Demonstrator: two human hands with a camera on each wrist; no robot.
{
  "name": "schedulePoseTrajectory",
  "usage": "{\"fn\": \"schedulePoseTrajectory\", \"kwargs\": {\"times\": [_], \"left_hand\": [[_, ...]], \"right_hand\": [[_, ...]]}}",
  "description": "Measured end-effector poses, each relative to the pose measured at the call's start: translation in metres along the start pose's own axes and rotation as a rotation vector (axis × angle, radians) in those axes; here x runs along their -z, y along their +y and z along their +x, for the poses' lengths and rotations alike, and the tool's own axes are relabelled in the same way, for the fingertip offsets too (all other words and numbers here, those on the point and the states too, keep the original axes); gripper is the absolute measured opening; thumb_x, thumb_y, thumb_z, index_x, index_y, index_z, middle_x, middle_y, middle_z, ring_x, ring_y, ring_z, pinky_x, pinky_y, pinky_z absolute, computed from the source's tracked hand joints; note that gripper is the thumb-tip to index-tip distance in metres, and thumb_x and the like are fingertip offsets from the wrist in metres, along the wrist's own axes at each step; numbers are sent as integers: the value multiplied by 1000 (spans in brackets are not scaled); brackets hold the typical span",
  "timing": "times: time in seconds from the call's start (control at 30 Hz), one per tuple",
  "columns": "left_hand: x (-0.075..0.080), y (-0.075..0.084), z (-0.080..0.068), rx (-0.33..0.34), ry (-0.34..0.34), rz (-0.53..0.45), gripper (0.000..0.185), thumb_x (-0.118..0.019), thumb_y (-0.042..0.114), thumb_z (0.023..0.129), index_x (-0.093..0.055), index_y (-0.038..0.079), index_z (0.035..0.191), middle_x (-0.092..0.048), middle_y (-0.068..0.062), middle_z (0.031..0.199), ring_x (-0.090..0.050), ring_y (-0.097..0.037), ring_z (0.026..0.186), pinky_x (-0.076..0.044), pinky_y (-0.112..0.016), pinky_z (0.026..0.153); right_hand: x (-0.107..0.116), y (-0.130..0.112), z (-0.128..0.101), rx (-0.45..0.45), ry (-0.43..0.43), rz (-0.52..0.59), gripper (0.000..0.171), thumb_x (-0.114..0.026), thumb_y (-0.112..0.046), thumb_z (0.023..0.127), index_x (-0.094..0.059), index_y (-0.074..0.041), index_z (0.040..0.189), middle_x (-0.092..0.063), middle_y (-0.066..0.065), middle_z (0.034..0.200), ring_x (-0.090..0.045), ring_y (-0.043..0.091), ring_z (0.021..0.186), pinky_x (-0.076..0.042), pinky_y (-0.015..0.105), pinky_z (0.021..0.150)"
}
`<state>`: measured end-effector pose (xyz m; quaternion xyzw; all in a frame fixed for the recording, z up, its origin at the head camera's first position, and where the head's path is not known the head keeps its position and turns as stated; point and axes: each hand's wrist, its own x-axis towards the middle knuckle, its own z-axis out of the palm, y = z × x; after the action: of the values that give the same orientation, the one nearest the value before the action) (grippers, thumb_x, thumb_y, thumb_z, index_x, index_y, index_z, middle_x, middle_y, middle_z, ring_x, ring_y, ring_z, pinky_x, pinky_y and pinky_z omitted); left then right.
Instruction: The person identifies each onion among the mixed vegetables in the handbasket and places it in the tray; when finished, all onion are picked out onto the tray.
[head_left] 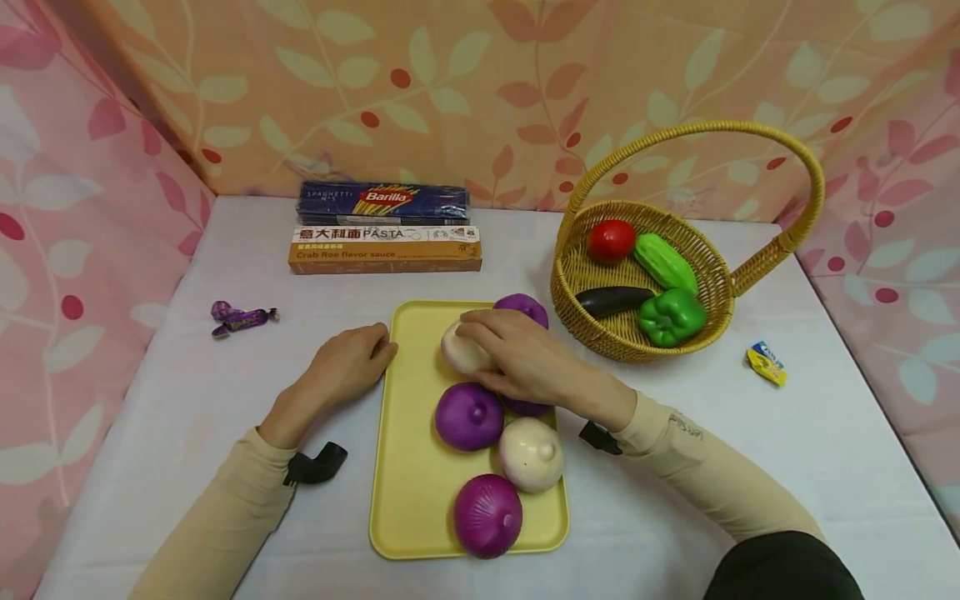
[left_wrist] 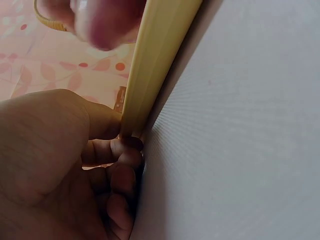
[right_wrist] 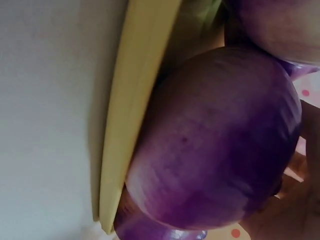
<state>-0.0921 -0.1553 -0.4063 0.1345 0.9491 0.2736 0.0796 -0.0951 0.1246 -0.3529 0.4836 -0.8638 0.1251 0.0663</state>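
A yellow tray (head_left: 408,500) lies in the middle of the white table and carries several onions, purple and white. My right hand (head_left: 498,342) reaches over the tray from the right, its fingers curled round a white onion (head_left: 459,354) at the far end. A purple onion (head_left: 522,307) sits just behind that hand, and another purple onion (right_wrist: 215,140) lies under the wrist against the tray rim (right_wrist: 135,100). Nearer me are a purple onion (head_left: 469,415), a white onion (head_left: 531,452) and a purple onion (head_left: 487,515). My left hand (head_left: 358,357) grips the tray's left rim (left_wrist: 155,60), thumb and curled fingers (left_wrist: 120,150) against it.
A wicker basket (head_left: 570,283) with a tall handle stands at the right, holding a tomato (head_left: 611,240), cucumber (head_left: 665,262), eggplant (head_left: 615,300) and green pepper (head_left: 671,317). Two pasta boxes (head_left: 384,248) lie at the back. A purple candy (head_left: 240,318) lies left, a yellow wrapper (head_left: 767,363) right. Floral cloth walls enclose the table.
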Motion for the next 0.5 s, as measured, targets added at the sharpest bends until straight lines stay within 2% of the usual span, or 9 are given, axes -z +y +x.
{"fn": "schedulePoseTrajectory", "kwargs": {"times": [0.13, 0.33, 0.5], "left_hand": [[0, 0, 0, -1, 0, 3, 24, -50, 21, 98, -48, 13, 76, -44, -1, 66, -42, -16, 60, -33, -29, 56], [0, 1, 1, 4, 2, 10, 24, -50, 22, 98, -48, 13, 76, -44, -1, 66, -43, -16, 61, -33, -29, 56], [1, 1, 1, 8, -3, 9, 24, -50, 22, 98, -48, 13, 76, -44, -1, 66, -43, -16, 61, -32, -29, 57]], "right_hand": [[-3, -1, -2, 7, -51, 9, 41, -71, -28, 88, -61, -10, 124, -58, 13, 135, -55, 29, 125, -41, 46, 107], [-2, 1, -5, 38, 3, -44, 34, -70, -24, 89, -65, -17, 122, -61, 13, 124, -57, 27, 116, -46, 46, 95], [-2, 2, -6, 36, -3, -38, 36, -71, -21, 87, -64, -16, 122, -62, 12, 121, -58, 27, 112, -47, 47, 91]]}}
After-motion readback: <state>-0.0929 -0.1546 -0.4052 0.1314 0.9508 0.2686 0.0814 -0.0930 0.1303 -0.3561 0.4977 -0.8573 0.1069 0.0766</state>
